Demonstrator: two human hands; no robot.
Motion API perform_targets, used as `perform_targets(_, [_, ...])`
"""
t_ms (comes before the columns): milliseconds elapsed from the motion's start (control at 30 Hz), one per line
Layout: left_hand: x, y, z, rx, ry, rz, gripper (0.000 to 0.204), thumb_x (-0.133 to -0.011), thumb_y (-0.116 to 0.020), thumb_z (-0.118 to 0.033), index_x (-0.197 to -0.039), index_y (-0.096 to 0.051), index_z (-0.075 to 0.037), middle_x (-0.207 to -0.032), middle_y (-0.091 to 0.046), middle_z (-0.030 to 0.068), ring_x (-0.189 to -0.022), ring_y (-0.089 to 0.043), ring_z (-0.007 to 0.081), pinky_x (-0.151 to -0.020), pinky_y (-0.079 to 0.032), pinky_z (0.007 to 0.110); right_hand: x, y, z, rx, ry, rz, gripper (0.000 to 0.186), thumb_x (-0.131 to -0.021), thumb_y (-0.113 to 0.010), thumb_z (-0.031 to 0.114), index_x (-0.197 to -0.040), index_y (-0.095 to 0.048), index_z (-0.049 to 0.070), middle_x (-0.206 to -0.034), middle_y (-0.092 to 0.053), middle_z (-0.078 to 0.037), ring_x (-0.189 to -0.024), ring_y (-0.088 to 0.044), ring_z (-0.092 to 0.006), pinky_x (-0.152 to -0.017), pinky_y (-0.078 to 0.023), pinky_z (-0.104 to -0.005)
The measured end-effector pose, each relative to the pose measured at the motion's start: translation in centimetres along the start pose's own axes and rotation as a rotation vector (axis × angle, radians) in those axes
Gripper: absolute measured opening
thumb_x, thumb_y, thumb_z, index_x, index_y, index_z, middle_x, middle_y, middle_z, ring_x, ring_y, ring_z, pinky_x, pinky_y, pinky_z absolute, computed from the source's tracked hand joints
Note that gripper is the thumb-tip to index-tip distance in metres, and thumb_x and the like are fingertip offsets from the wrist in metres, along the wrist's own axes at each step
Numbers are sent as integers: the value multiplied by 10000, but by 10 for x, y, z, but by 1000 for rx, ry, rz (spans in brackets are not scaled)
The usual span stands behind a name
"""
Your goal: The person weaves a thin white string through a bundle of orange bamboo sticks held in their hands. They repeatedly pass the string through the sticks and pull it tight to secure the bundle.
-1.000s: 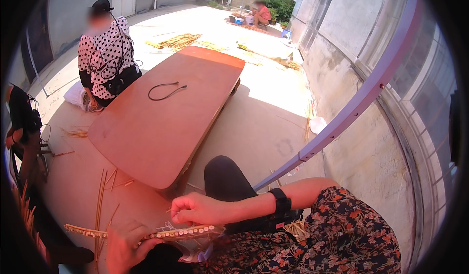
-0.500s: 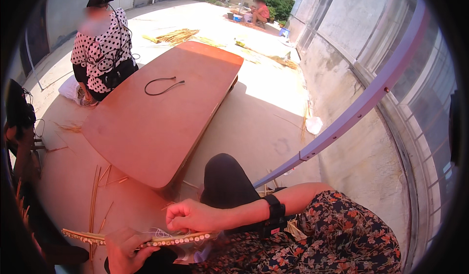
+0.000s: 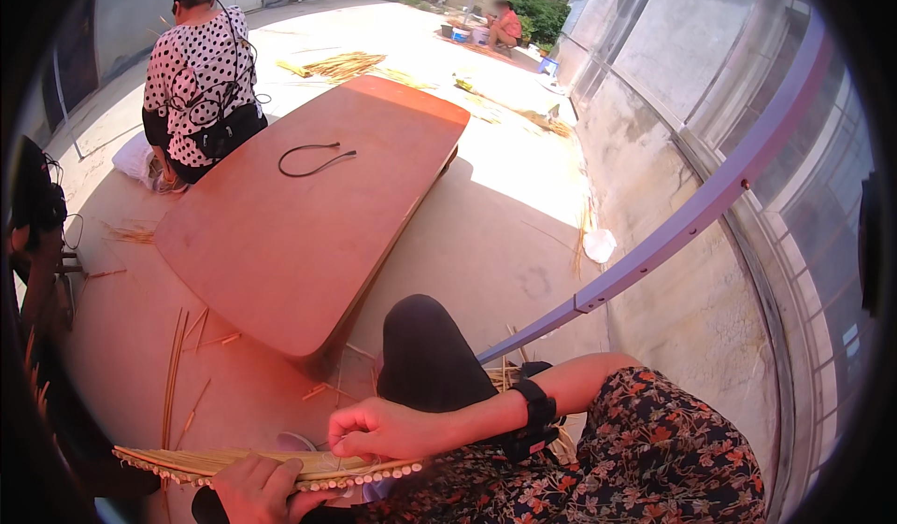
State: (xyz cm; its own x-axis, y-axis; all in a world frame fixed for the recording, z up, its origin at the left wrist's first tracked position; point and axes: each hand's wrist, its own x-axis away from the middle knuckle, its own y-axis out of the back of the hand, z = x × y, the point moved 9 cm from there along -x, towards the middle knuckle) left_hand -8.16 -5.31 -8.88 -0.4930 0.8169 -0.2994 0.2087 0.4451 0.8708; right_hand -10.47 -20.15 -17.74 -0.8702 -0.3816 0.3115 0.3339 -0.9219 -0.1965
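A flat piece of pale straw stalks (image 3: 322,466) lies side by side over my lap, its round cut ends lined up along the near edge. My left hand (image 3: 254,488) grips this stalk mat at its near edge, thumb and fingers closed on it. Just above the mat's right part, my right hand (image 3: 378,428) is closed with its fingers curled in a pinch. What sits between those fingers is too small to make out. A dark band (image 3: 535,402) is on my right forearm.
A reddish table (image 3: 308,215) with a black cable (image 3: 313,162) on it stands ahead. Loose stalks (image 3: 175,374) lie on the floor at left. A purple metal bar (image 3: 645,262) slants at right. One person (image 3: 201,85) is at left, another (image 3: 505,27) sits far back.
The mat has tilted, so more of its upper surface shows. My left hand has shifted slightly right, my right hand slightly right and down. White thread seen earlier is no longer plain.
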Motion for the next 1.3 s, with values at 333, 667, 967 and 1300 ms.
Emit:
perform_targets(333, [-20, 5, 21, 95, 36, -69, 423, -676, -827, -445, -796, -669, -71, -657, -577, 53, -605, -577, 264, -544, -398, 381, -16, 13, 37, 295, 43, 66, 88, -924, -629, 79, -937, -685, 12, -820, -658, 40, -760, -566, -10, -684, -467, -209])
perform_targets(667, [-1, 9, 30, 121, 79, -44, 413, -719, -829, -445, -813, -711, -61, -662, -593, 36, -609, -571, 225, -530, -398, 347, -41, -12, 65, 625, 25, 383, 100, -882, -673, 87, -918, -720, 7, -779, -660, -1, -745, -573, -57, -685, -461, -235])
perform_targets(967, [-19, 13, 46, 172, 28, -98, 351, -766, -828, -373, -783, -699, -47, -676, -605, 62, -617, -580, 271, -546, -420, 347, -55, 3, 66, 550, -77, 407, 140, -917, -649, 68, -987, -749, 1, -854, -693, 46, -773, -571, -12, -682, -464, -203])
perform_targets(1300, [-15, 13, 51, 191, -4, -125, 321, -766, -837, -353, -794, -703, -63, -657, -612, 61, -592, -599, 269, -527, -409, 350, -57, 2, 61, 572, -209, 486, 167, -957, -629, 74, -1048, -737, -16, -908, -701, 25, -835, -592, -27, -750, -489, -212])
